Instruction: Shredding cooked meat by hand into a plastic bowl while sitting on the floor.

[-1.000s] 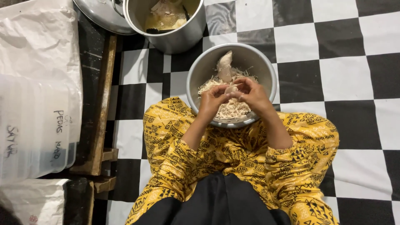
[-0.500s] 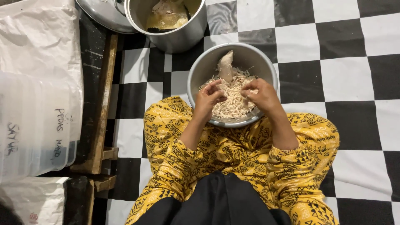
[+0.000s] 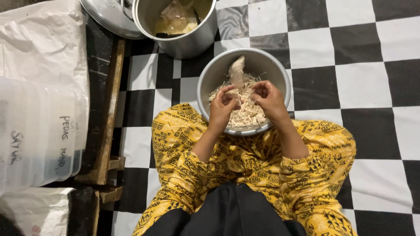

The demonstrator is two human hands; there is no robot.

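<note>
Nearest are the knees in yellow patterned cloth (image 3: 245, 170), folded on the black-and-white checkered floor (image 3: 363, 74). Above them the left hand (image 3: 222, 108) and right hand (image 3: 267, 99) meet over a round grey metal bowl (image 3: 209, 83); the fingers of both are curled shut, pinching strands of pale shredded meat (image 3: 245, 114) that fills the bowl. A whole pale meat piece (image 3: 237, 72) lies at its far side. Beyond stands a steel pot of broth (image 3: 183, 26), its lid (image 3: 107, 17) leaning beside. Left, stacked clear plastic containers (image 3: 35, 135).

A bowl (image 3: 210, 83) is sitting before the knees — a pot (image 3: 192, 41) standing behind it, plastic containers (image 3: 35, 135) lying left.
</note>
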